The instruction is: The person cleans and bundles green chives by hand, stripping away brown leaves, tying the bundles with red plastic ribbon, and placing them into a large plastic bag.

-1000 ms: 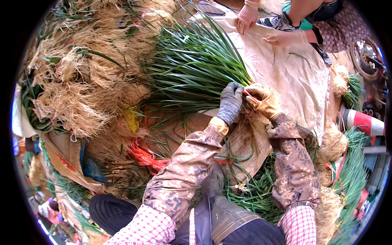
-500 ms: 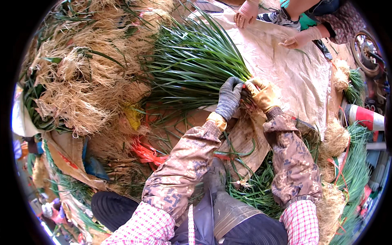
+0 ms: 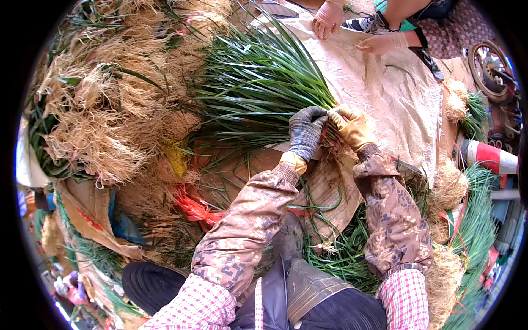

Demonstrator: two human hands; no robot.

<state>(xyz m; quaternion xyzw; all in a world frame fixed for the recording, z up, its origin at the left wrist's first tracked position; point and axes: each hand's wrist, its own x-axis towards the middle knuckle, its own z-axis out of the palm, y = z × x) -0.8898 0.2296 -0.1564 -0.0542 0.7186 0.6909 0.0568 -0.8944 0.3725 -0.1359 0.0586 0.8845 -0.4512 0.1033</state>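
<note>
Scallions fill the middle of my feed: one big bunch [image 3: 264, 91], its leaves fanned up and left, its stem ends gathered just below the two gloved hands. The left hand [image 3: 306, 132], in a grey knit glove, is at the near side of the neck, fingers curled well in and thumb toward forefinger — the tips crowd against the other glove, so I cannot tell how fully they close or on what. The right hand [image 3: 351, 127], in a tan glove, is pinched closed, seemingly on a thin red strip [image 3: 345, 117]; it is too small for me to follow its path.

I read the step in hand as fastening the bunch at its neck, with the leaves lying loose beyond. From here I judge that the next move calls for both hands staying close, the strip drawn snug and the stems kept together; too hard a pull could bruise them, too slack a one could let them slip.

A pale sheet [image 3: 393, 104] spreads beside the right hand, with a co-worker's gloved hands [image 3: 328, 22] at its far edge. To the left I have a heap of rooty bunches [image 3: 104, 121], with red plastic ribbon [image 3: 193, 208] near the left sleeve.
</note>
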